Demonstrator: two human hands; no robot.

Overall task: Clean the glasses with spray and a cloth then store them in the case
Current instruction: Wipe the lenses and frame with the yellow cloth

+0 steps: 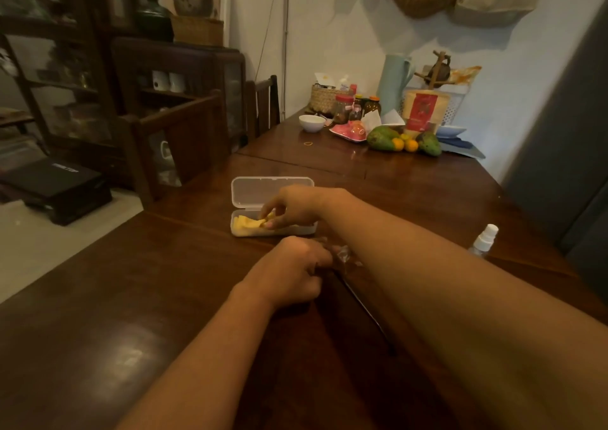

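A clear plastic glasses case [244, 188] lies open on the dark wooden table [131, 281], its lid standing up. Inside lies a yellow cloth [247, 223]. My right hand [291, 209] reaches across into the case and pinches the cloth between thumb and fingers. My left hand [291, 271] rests on the table in front of the case, closed on the glasses [343, 255], whose clear frame shows by the fingers; one dark temple arm runs back under my right forearm. A small spray bottle [484, 240] with a white nozzle stands to the right.
At the table's far end stand a white bowl [311, 122], jars, a woven basket, a pink tray, mangoes and oranges [399, 141], a packet and a pale jug. Wooden chairs [184, 140] line the left side; a grey fridge [559, 133] stands at right.
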